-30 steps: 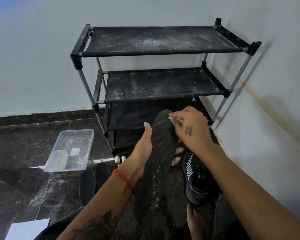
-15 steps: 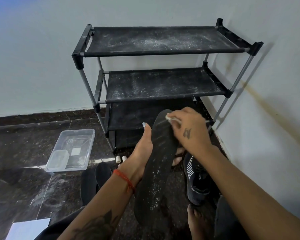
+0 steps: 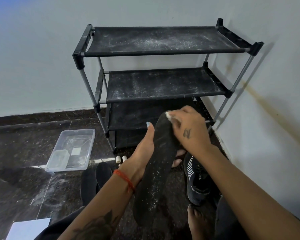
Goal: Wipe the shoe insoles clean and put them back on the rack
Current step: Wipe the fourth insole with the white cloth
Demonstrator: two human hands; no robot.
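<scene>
A long black insole [image 3: 156, 170], speckled with white dust, stands tilted in front of me. My left hand [image 3: 142, 151] grips it around the middle, thumb along its left edge and fingertips showing on the right. My right hand [image 3: 187, 129] pinches a small white wipe [image 3: 169, 116] and presses it on the insole's top end. Behind stands the black three-shelf shoe rack [image 3: 159, 54], its shelves dusty. Another dark insole [image 3: 95, 181] lies on the floor at the lower left.
A clear plastic tub [image 3: 71, 149] holding a smaller container sits on the dark floor left of the rack. A black sneaker [image 3: 196, 177] lies right of the insole, near the wall. Two small white caps [image 3: 121, 158] lie by the rack's leg. My bare foot [image 3: 196, 220] is below.
My right hand with the wipe has slid a little leftward over the insole's top end. The left hand and the insole have stayed put.
</scene>
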